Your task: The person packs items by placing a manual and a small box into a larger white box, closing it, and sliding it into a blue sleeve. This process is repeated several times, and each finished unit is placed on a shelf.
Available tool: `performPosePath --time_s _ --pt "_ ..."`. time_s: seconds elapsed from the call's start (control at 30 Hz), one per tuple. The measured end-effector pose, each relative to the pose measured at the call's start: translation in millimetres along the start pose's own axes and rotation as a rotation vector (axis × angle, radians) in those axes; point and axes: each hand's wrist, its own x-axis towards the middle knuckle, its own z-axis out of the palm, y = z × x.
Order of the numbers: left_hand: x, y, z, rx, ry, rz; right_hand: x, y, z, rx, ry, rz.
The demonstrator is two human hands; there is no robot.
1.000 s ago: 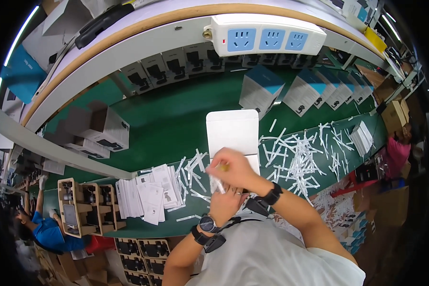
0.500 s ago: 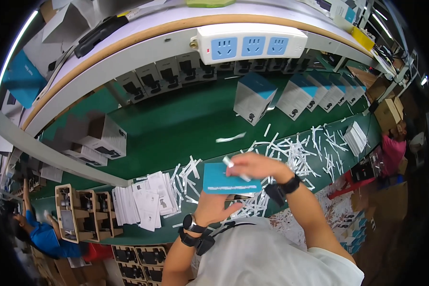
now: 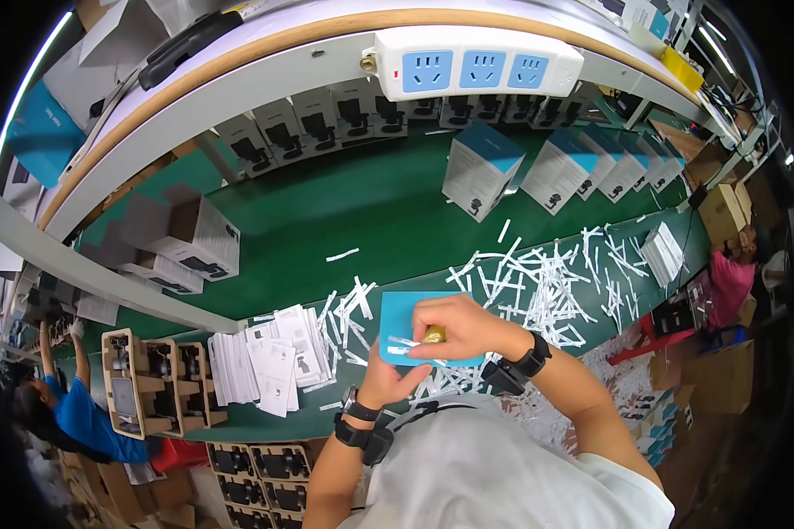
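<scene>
My left hand [image 3: 390, 377] grips a small box with a teal top [image 3: 399, 309] from its near left side, the thumb along the near edge. Over the box top, my right hand [image 3: 454, 324] is closed, its fingertips pinching down close to a white printed label near the box's front edge. A pale narrow strip [image 3: 403, 341] sticks out to the left of those fingertips. A small yellowish rounded piece [image 3: 434, 334] shows between the right fingers; what it is I cannot make out. The right hand covers much of the box top.
Loose white paper strips [image 3: 547, 286] litter the green bench around the box. Stacked leaflets [image 3: 278, 357] and pulp trays [image 3: 154, 388] lie left. Teal-topped boxes [image 3: 483, 172] stand behind, under a shelf with a power strip [image 3: 481, 63]. Co-workers [image 3: 88, 414] are at both sides.
My right hand has lowered and moved its fingertips left, to the box's front part. The yellowish piece now shows. A loose strip beyond the box appears farther left.
</scene>
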Motion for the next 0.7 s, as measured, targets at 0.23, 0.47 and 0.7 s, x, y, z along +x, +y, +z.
performPosePath --time_s 0.23,0.47,0.7 --pt "9.9 -9.8 6.0 -0.067 0.267 0.138 -58.6 72.6 -35.2 1.158 0.479 0.399" --pt "7.1 15.6 -22.5 -0.010 0.059 -0.017 -123.8 37.4 -2.5 0.002 0.434 0.548" --pt "1.9 3.0 -18.0 0.314 0.066 0.026 -99.0 21.2 60.9 -0.366 0.637 0.119"
